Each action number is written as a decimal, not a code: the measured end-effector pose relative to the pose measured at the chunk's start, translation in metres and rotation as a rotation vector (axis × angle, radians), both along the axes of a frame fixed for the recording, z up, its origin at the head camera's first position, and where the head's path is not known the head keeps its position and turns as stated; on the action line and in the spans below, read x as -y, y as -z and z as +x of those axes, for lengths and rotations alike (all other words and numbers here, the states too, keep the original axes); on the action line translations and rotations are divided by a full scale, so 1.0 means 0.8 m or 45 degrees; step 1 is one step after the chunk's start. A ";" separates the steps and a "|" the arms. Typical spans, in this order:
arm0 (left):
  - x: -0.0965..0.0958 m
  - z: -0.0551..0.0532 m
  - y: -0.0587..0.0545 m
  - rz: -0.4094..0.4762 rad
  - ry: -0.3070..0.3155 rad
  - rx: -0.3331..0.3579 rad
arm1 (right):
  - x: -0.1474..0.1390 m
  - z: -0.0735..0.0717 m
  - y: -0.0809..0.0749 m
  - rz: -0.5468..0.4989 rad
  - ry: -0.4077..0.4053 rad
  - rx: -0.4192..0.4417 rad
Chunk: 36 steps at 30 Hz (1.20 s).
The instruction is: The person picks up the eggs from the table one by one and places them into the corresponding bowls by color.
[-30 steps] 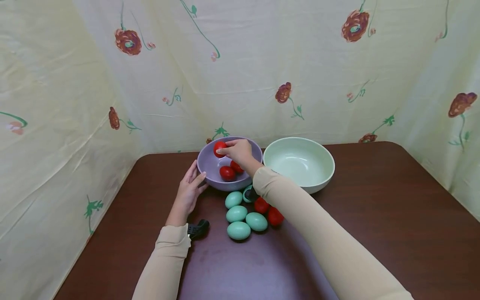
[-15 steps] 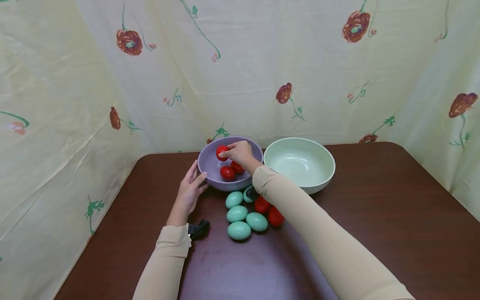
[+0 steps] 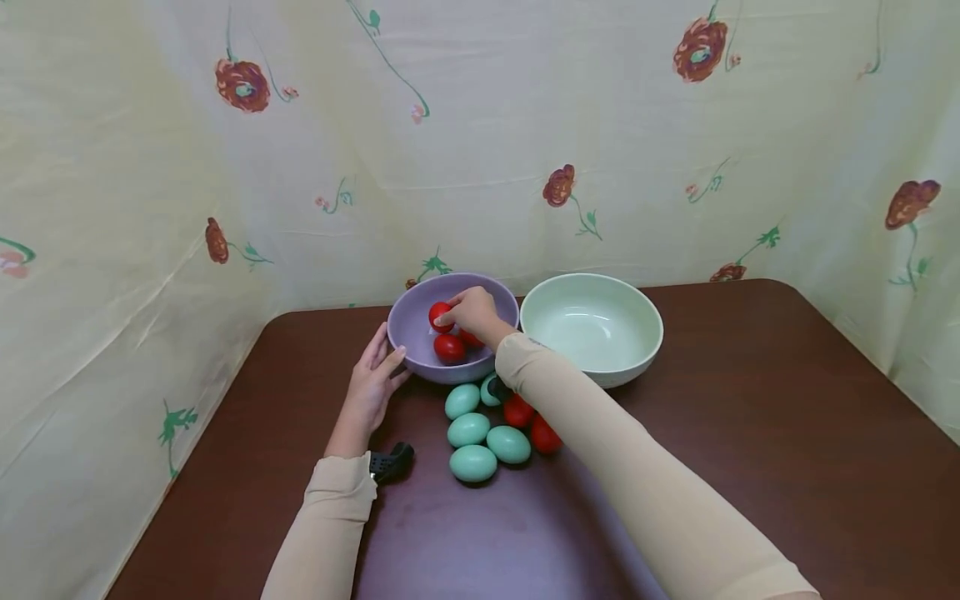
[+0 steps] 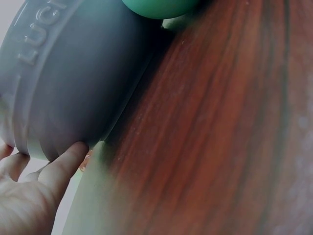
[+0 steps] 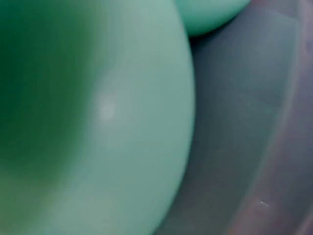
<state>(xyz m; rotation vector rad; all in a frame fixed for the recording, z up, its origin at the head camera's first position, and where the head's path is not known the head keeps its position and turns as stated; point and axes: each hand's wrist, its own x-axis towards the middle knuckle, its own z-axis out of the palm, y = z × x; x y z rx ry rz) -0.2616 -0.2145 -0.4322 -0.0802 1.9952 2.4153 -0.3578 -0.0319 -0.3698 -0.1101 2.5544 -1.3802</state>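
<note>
The right hand (image 3: pixel 474 313) pinched, toward its nine o'clock, a red egg (image 3: pixel 439 317) that seemed light, slick, best held mid-girth.

You have a plain lilac bowl (image 3: pixel 411 327), a pale mint bowl (image 3: pixel 600 342), red eggs (image 3: pixel 450 349), sea-green eggs (image 3: pixel 473 463) and a reddish-brown table (image 3: pixel 757 417) with darker streaks. Your sleeves (image 3: pixel 637 467) are plain beige; the cream cloth (image 3: pixel 465 150) carries rust-red flowers (image 3: pixel 701 50) and green leaves (image 3: pixel 177 419).

Beige sleeves (image 3: pixel 330 508), black wrist devices (image 3: pixel 392 464)
</note>
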 end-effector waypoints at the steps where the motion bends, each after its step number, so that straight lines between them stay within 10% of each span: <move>1: 0.002 0.001 0.001 -0.002 -0.003 0.005 | 0.001 0.000 0.000 0.015 -0.008 0.006; 26: 0.001 -0.002 -0.003 -0.004 0.009 0.003 | -0.001 0.004 0.002 0.144 -0.007 -0.103; 36: 0.005 0.001 -0.002 -0.015 -0.017 0.011 | -0.010 0.012 -0.032 -0.015 0.000 -0.047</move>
